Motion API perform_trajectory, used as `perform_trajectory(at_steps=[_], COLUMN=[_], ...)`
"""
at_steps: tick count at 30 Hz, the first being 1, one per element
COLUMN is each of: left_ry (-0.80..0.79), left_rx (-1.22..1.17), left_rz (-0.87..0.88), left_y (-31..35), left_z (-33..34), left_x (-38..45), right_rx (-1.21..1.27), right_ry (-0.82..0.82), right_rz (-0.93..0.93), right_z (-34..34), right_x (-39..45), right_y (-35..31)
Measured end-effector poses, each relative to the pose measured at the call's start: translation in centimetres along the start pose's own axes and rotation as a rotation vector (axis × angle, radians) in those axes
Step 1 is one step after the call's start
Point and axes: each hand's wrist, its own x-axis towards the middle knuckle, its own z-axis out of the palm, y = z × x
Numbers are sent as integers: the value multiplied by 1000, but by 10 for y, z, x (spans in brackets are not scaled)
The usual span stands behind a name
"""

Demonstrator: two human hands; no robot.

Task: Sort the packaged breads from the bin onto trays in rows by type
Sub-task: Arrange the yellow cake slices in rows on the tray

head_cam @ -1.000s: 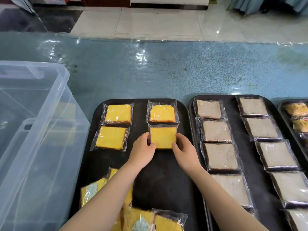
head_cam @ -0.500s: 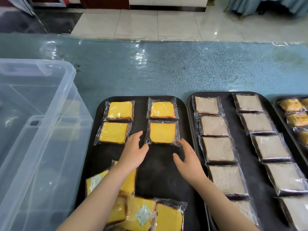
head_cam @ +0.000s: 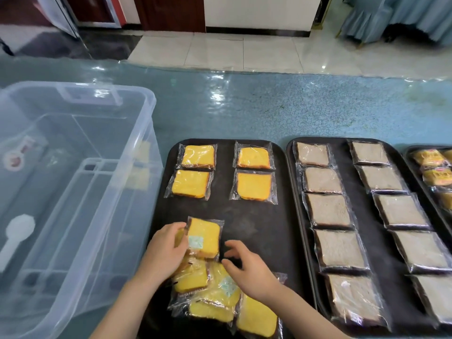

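Several wrapped yellow breads lie in two short rows at the far end of the left black tray (head_cam: 249, 216). A loose pile of yellow breads (head_cam: 220, 297) sits at the tray's near end. My left hand (head_cam: 166, 248) grips the left edge of a yellow bread pack (head_cam: 204, 237) lifted off the top of that pile. Just right of this pack my right hand (head_cam: 247, 270) hovers over the pile, fingers loosely curled and holding nothing. The clear plastic bin (head_cam: 73, 192) stands to the left.
A second black tray (head_cam: 291, 152) to the right carries two rows of brown bread packs (head_cam: 327, 209). A third tray (head_cam: 408, 152) at the far right edge holds small yellow-orange packs (head_cam: 428, 159). Blue plastic-covered tabletop (head_cam: 269, 106) stretches beyond the trays.
Both hands left the bread set down in the right row and drew back to the near pile. My left hand has taken hold of another yellow pack.
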Motion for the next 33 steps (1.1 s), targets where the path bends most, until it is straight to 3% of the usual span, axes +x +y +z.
perform_trajectory(at_steps=[5,9,17,21,27,30,33], left_ry=[-10,-8,-70,-134,-186,-198,-337], left_rx=[-2,-32,-417,-428,-413,-388,-277], left_rz=[44,47,59,138,229,135,103], left_y=[-1,3,21,39,44,37,40], left_z=[2,3,-1,-3,4,13,29], left_x=[-18,-26,-47,-52,-41,-27,-17], right_rx=[78,-31,-132,-78,305,550,570], right_ry=[-30,-13,213,286,367,277,210], right_rz=[-21,-34,-69,-46,77,213,288], right_z=[15,21,13,2,-11,-24,-37], right_x=[-2,-7,-26,-35,-38,-32,-22], right_y=[-16,-17,-13,-11,-1,6,15])
